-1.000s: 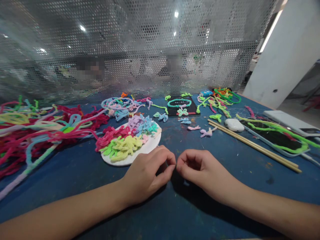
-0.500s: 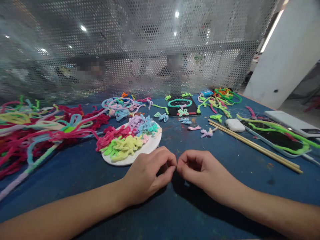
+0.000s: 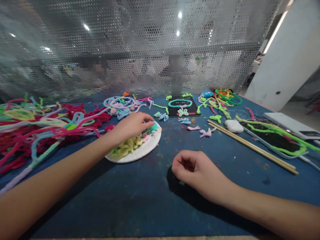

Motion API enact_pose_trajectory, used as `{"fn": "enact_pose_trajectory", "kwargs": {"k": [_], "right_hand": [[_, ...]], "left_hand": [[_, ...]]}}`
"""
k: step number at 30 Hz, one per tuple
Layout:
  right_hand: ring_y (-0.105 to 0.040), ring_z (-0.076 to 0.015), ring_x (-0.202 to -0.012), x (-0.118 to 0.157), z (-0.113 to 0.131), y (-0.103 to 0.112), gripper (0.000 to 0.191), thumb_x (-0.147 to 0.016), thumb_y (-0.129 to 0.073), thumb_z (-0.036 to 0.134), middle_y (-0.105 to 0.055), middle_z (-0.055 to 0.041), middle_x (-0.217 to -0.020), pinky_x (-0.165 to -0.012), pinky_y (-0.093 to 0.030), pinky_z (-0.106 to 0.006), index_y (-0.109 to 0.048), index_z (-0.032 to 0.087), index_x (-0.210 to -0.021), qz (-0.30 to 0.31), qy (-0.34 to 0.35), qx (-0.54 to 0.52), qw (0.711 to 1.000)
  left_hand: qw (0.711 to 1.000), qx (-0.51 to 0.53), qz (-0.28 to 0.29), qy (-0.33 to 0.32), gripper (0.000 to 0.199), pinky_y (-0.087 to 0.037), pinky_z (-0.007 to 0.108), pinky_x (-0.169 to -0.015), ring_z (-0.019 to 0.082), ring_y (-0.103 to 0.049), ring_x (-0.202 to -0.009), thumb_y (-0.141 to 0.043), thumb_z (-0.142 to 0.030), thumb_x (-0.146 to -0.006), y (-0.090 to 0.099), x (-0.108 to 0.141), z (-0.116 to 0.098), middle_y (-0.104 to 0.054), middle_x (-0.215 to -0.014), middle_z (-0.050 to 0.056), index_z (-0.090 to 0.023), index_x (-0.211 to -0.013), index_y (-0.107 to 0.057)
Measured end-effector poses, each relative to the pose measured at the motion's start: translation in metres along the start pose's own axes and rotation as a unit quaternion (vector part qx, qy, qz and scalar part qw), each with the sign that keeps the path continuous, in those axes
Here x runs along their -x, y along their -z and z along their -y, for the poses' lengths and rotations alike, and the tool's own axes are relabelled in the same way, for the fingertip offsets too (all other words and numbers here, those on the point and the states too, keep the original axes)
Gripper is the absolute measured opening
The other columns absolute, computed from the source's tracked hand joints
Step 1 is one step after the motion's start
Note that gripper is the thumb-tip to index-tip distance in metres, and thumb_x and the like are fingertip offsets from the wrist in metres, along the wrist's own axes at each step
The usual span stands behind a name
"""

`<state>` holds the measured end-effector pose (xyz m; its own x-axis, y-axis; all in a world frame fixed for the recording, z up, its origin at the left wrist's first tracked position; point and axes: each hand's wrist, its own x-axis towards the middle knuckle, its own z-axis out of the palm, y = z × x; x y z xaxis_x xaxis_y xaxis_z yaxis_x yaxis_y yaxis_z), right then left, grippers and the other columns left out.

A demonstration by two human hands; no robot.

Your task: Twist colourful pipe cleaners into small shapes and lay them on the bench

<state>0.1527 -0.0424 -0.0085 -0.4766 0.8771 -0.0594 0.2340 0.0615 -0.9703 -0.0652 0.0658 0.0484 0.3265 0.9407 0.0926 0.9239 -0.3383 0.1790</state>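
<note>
My left hand (image 3: pixel 132 125) reaches over a white paper plate (image 3: pixel 147 149) piled with short fuzzy pipe cleaner pieces. Its thumb and index finger are a little apart beside the turquoise pieces (image 3: pixel 155 127), and its other fingertips are hidden. Yellow pipe cleaner pieces (image 3: pixel 127 146) lie under the wrist. My right hand (image 3: pixel 197 171) is held low over the table with its fingers curled, thumb against index finger. Whatever is pinched there, if anything, is too small or hidden to make out.
A tangle of pipe cleaners (image 3: pixel 72 126) covers the left. Farther back lies a black device (image 3: pixel 195 110) with a turquoise ring on it. To the right are wooden sticks (image 3: pixel 252 145), a white case (image 3: pixel 233 126) and a phone (image 3: pixel 277 138). A perforated metal screen (image 3: pixel 150 43) stands behind.
My left hand has moved away from the right one, up and left to the pieces on the plate. The right hand has stayed nearly in place, fingers still curled.
</note>
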Motion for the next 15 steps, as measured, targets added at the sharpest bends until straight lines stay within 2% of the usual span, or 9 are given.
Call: {"fn": "enact_pose_trajectory", "kwargs": {"k": [4,8,12,15], "right_hand": [[-0.041,-0.008,-0.055,0.001,0.001,0.002,0.007,-0.075,-0.052,0.014,-0.049,0.0046,-0.06,-0.051,-0.032,-0.02,-0.055,0.017,-0.07,0.002,0.007,-0.001,1.0],[-0.041,-0.0079,-0.055,0.002,0.001,0.002,0.008,-0.075,-0.052,0.013,-0.049,0.0049,-0.06,-0.051,-0.032,-0.021,-0.055,0.017,-0.07,0.006,0.013,-0.003,1.0],[-0.041,-0.0079,-0.055,0.002,0.0,0.002,0.008,-0.075,-0.051,0.012,-0.05,0.0045,-0.06,-0.051,-0.032,-0.021,-0.055,0.017,-0.069,0.007,0.022,-0.002,1.0],[-0.042,-0.0078,-0.055,0.001,-0.002,0.004,0.007,-0.075,-0.052,0.013,-0.05,0.0044,-0.06,-0.051,-0.033,-0.02,-0.056,0.017,-0.07,-0.008,0.038,-0.011,0.999]], "left_hand": [[1.0,0.012,0.022,0.008,0.032,-0.043,0.026,-0.065,0.021,-0.067,-0.074,-0.054,-0.031,-0.082,-0.01,-0.004,-0.001,-0.074,-0.091,0.009,-0.014,-0.103,-0.071],[1.0,0.017,0.005,0.0,0.024,-0.042,0.025,-0.064,0.018,-0.064,-0.07,-0.053,-0.027,-0.081,-0.009,0.0,-0.001,-0.073,-0.085,0.006,-0.015,-0.091,-0.072],[0.999,0.008,-0.033,0.001,0.017,-0.041,0.027,-0.066,0.018,-0.062,-0.072,-0.055,-0.025,-0.079,0.003,0.005,0.001,-0.071,-0.082,0.005,-0.016,-0.081,-0.069],[0.994,0.02,-0.11,-0.004,0.017,-0.043,0.03,-0.072,0.021,-0.062,-0.081,-0.058,-0.03,-0.079,0.011,0.012,-0.006,-0.069,-0.088,0.007,-0.015,-0.079,-0.067]]}}
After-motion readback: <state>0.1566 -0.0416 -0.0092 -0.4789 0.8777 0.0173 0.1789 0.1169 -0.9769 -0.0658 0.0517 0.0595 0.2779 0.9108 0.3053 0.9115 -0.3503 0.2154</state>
